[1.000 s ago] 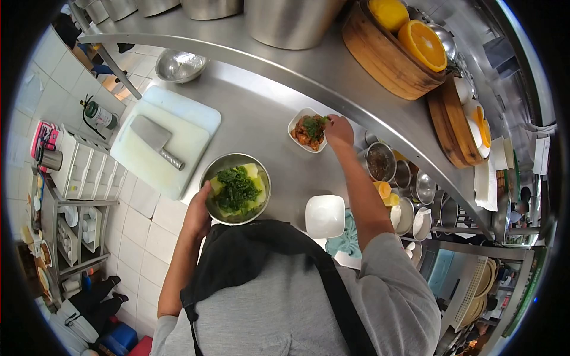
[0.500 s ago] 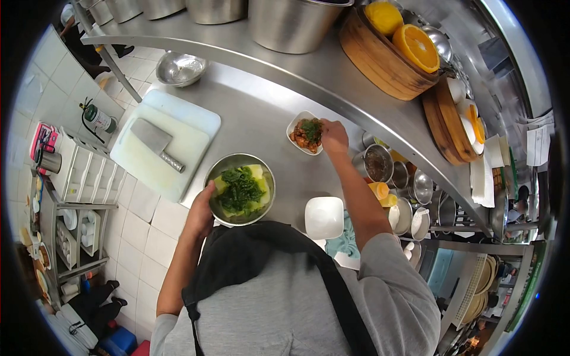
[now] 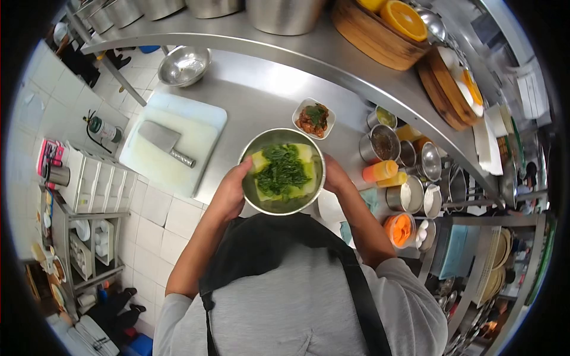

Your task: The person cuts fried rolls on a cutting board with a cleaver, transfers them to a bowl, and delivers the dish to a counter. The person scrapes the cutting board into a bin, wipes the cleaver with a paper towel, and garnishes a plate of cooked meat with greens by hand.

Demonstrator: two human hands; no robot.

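Observation:
Between my two hands is a steel bowl (image 3: 282, 206) of dark leafy greens (image 3: 284, 172) over pale green pieces. My left hand (image 3: 233, 188) grips its left rim, thumb on the edge. My right hand (image 3: 337, 173) holds the right rim, most of its fingers hidden beside and below the bowl. Just beyond stands a small white dish (image 3: 325, 105) with browned food (image 3: 313, 121) topped with green herbs. Behind my right wrist a white square bowl (image 3: 328, 207) is partly covered.
A cleaver (image 3: 160, 136) lies on white cutting boards (image 3: 209, 118) at left, near an empty steel bowl (image 3: 183, 66). Sauce bottles (image 3: 380, 171) and steel containers (image 3: 378, 142) line the right. A steel shelf (image 3: 237, 43) with pots and wooden steamers crosses above the counter. Another person's legs show lower left.
My right hand has left the small dish and come back to the steel bowl's right rim. The bowl, with my left hand on it, has moved right and appears larger.

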